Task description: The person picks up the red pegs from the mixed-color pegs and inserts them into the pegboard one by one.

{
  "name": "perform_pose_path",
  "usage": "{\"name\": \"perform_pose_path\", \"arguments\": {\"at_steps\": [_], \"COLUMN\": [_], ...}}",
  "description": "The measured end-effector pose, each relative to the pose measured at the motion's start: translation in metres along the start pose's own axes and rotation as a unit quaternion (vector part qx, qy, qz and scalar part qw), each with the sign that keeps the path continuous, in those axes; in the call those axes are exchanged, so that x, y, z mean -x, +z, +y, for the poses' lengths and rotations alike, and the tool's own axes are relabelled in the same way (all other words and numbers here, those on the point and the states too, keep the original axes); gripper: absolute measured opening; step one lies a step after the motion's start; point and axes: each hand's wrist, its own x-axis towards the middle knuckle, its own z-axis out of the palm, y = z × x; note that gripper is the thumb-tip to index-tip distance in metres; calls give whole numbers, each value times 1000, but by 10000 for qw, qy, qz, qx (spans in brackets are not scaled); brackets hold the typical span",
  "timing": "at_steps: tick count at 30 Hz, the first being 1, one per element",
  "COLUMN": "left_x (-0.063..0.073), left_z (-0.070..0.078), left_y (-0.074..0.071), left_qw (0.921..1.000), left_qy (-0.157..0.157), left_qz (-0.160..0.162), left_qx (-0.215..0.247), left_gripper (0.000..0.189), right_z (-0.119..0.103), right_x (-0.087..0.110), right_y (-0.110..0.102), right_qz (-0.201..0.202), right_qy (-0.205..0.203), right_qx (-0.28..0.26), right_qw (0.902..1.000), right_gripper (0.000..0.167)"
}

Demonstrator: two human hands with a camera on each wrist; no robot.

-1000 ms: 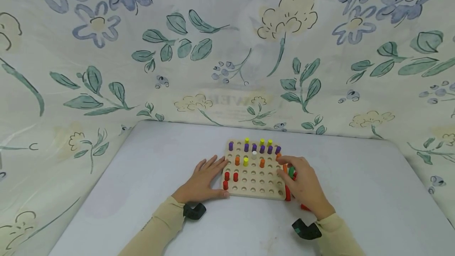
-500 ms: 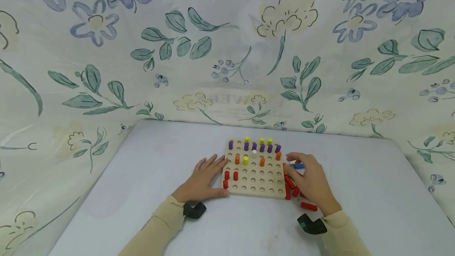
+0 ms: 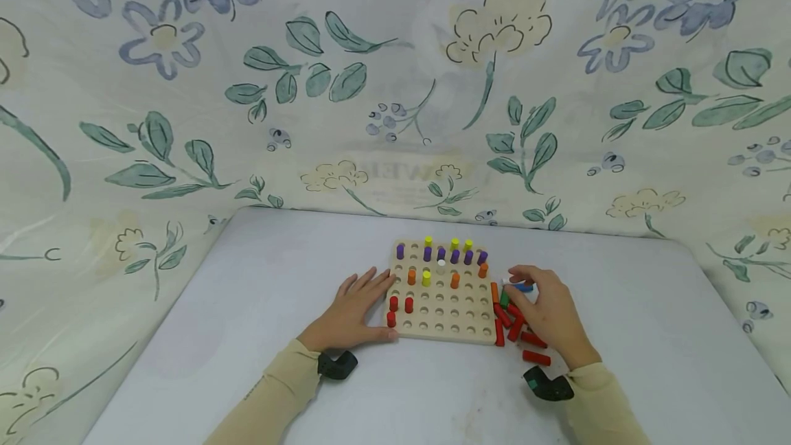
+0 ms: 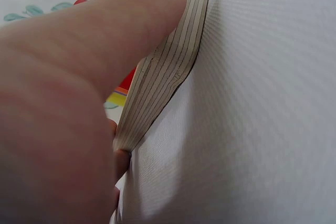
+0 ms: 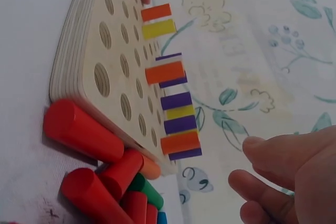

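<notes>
My left hand (image 3: pixel 346 314) rests along the left edge of a wooden pegboard (image 3: pixel 437 336), fingers straight. In the left wrist view its thumb (image 4: pixel 142 19) touches the board's layered side. Upright in the holes stand orange (image 3: pixel 483 270), purple (image 3: pixel 400 252), yellow (image 3: pixel 426 279), white and red pegs. To the right of the board, my right hand (image 3: pixel 550 307) hovers over a loose pile, closest to a blue peg (image 3: pixel 524 288) and a green peg (image 3: pixel 505 299). The right wrist view shows its thumb and fingers apart, nothing between them.
Several loose red pegs (image 3: pixel 536 358) lie against and beside the board's right edge, with an orange peg (image 3: pixel 494 292) among them. The white table (image 3: pixel 296 246) meets a floral cloth backdrop (image 3: pixel 395 156) behind the board.
My right hand has left the orange peg at the board's right edge and moved right over the loose pile. That peg stays in its hole. The left hand holds its place.
</notes>
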Motion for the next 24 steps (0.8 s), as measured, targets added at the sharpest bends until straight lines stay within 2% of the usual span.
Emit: {"name": "perform_pose_path", "arguments": {"at_steps": [15,24], "left_x": [0,-1], "left_z": [0,0], "left_y": [1,0], "left_qw": [10000,10000], "left_qy": [12,0], "left_qz": [-29,-14], "left_qx": [25,-7], "left_gripper": [102,102], "right_z": [10,14], "right_x": [-3,-3], "right_y": [-4,-3], "right_qz": [-610,-700], "right_qy": [660,567], "right_qx": [297,409], "right_qw": [9955,9951], "right_gripper": [38,35]}}
